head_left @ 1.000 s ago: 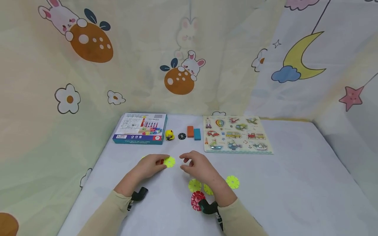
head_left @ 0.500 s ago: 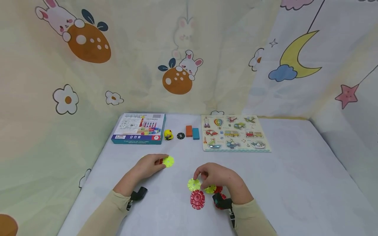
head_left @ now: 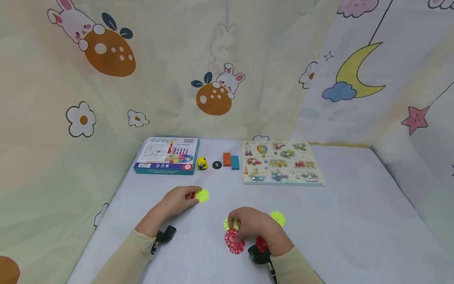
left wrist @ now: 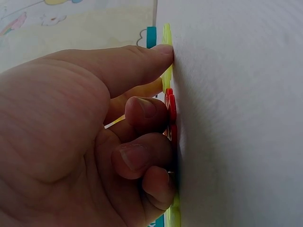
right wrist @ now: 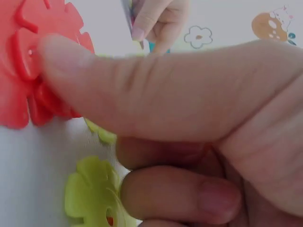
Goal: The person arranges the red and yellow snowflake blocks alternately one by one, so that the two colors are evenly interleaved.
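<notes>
My left hand [head_left: 178, 200] rests at the table's left middle, pinching a yellow-green notched plastic disc [head_left: 202, 195] between thumb and fingers. Red discs [left wrist: 172, 109] of the same kind show under its curled fingers in the left wrist view. My right hand [head_left: 254, 225], nearer the front, holds a red notched disc [head_left: 231, 237] with the thumb on its edge. Another red disc [head_left: 237, 249] lies partly beneath that one. A yellow-green disc [head_left: 226, 224] sits just behind, half hidden by the fingers. In the right wrist view, one more yellow-green disc [right wrist: 90, 194] lies below the fingers.
Beside the right forearm lie a yellow-green disc [head_left: 278, 218] and a red disc [head_left: 261, 243]. Along the back stand a flat toy box [head_left: 168, 155], a yellow duck [head_left: 202, 163], a black round chip [head_left: 217, 165], orange [head_left: 226, 159] and blue blocks [head_left: 235, 162], and a picture puzzle board [head_left: 283, 162].
My right hand has come back from beside the left hand to the loose discs and taken hold of a red one. The left hand has stayed in place with its disc.
</notes>
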`<action>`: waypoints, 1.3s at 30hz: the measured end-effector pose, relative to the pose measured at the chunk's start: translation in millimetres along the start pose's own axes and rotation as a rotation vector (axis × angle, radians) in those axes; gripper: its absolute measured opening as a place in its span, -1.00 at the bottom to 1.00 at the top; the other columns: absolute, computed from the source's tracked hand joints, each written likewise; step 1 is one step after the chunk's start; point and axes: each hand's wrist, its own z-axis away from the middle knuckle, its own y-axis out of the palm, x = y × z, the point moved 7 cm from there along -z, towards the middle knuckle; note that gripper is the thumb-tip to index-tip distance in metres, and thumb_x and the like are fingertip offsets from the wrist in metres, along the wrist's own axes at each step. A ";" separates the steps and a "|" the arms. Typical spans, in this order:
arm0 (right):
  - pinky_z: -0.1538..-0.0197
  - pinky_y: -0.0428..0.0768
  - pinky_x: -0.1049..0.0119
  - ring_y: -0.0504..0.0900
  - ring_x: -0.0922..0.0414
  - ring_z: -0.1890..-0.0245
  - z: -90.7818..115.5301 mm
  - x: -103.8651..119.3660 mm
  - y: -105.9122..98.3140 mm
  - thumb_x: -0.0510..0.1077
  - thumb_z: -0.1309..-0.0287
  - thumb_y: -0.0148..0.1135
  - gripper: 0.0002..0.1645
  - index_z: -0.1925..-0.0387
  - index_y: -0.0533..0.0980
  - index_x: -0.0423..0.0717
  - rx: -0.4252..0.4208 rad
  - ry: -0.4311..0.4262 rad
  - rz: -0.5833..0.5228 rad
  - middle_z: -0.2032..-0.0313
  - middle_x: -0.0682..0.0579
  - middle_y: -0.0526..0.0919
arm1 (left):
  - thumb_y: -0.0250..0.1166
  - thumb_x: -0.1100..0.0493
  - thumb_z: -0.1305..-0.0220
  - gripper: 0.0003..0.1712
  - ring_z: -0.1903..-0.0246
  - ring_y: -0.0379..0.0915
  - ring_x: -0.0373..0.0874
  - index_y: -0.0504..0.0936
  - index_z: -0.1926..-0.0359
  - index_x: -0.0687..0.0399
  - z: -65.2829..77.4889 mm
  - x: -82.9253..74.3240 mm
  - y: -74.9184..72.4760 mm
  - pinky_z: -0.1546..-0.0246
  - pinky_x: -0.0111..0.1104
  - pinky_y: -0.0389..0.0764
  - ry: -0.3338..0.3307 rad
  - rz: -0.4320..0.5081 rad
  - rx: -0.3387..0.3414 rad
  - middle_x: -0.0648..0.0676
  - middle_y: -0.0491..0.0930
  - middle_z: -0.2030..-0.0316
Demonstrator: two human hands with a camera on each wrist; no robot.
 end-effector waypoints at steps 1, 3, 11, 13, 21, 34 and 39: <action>0.46 0.42 0.25 0.43 0.13 0.44 -0.2 -0.9 -0.7 -0.15 0.22 0.53 -0.69 0.44 0.53 0.15 -0.009 0.007 -0.001 0.50 0.09 0.46 | 0.32 -0.08 -0.17 -0.47 0.10 0.34 -0.14 0.51 -0.19 -0.29 -0.3 0.2 0.2 -0.04 -0.14 0.40 -0.001 -0.002 0.002 -0.13 0.49 -0.09; 0.46 0.42 0.24 0.43 0.12 0.46 0.0 -2.6 -2.6 -0.16 0.20 0.52 -0.72 0.45 0.54 0.13 -0.021 0.018 -0.009 0.50 0.08 0.46 | 0.32 -0.09 -0.17 -0.47 0.11 0.34 -0.14 0.51 -0.19 -0.30 -0.7 0.8 0.7 -0.03 -0.15 0.41 -0.004 -0.005 0.005 -0.13 0.49 -0.09; 0.48 0.43 0.23 0.42 0.11 0.46 1.2 -8.5 -9.7 -0.03 0.28 0.55 -0.64 0.44 0.50 0.08 -0.083 0.075 0.033 0.52 0.08 0.46 | 0.33 -0.09 -0.16 -0.47 0.14 0.33 -0.14 0.51 -0.19 -0.31 -1.1 0.2 0.7 0.00 -0.17 0.41 -0.010 0.009 0.011 -0.13 0.50 -0.05; 0.47 0.41 0.22 0.42 0.11 0.44 0.5 -8.9 -9.0 0.03 0.33 0.57 -0.58 0.45 0.49 0.07 -0.089 0.090 0.042 0.51 0.09 0.47 | 0.33 -0.09 -0.16 -0.47 0.13 0.33 -0.14 0.51 -0.18 -0.32 -1.2 0.2 0.9 0.00 -0.17 0.42 -0.012 0.013 0.011 -0.14 0.50 -0.05; 0.47 0.45 0.22 0.44 0.09 0.46 2.2 -11.6 -11.7 -0.05 0.25 0.55 -0.70 0.54 0.52 0.05 -0.110 0.110 -0.004 0.49 0.09 0.48 | 0.34 -0.10 -0.14 -0.47 0.17 0.32 -0.15 0.52 -0.18 -0.33 -2.6 1.4 1.4 0.07 -0.22 0.42 -0.004 0.002 0.002 -0.16 0.51 0.01; 0.45 0.37 0.22 0.40 0.12 0.49 4.9 0.3 -11.3 0.11 0.38 0.59 -0.49 0.50 0.43 0.03 -0.166 0.131 0.162 0.57 0.13 0.45 | 0.33 -0.12 -0.14 -0.46 0.14 0.33 -0.16 0.51 -0.18 -0.36 -4.7 7.1 5.5 0.01 -0.18 0.42 0.022 0.007 -0.020 -0.17 0.49 -0.05; 0.48 0.39 0.23 0.41 0.12 0.50 4.6 -2.5 -13.0 0.09 0.34 0.57 -0.53 0.56 0.42 0.03 -0.169 0.131 0.111 0.57 0.11 0.45 | 0.33 -0.14 -0.14 -0.46 0.15 0.33 -0.17 0.51 -0.18 -0.37 -5.4 8.3 6.0 0.03 -0.18 0.42 0.014 0.009 -0.016 -0.18 0.50 -0.03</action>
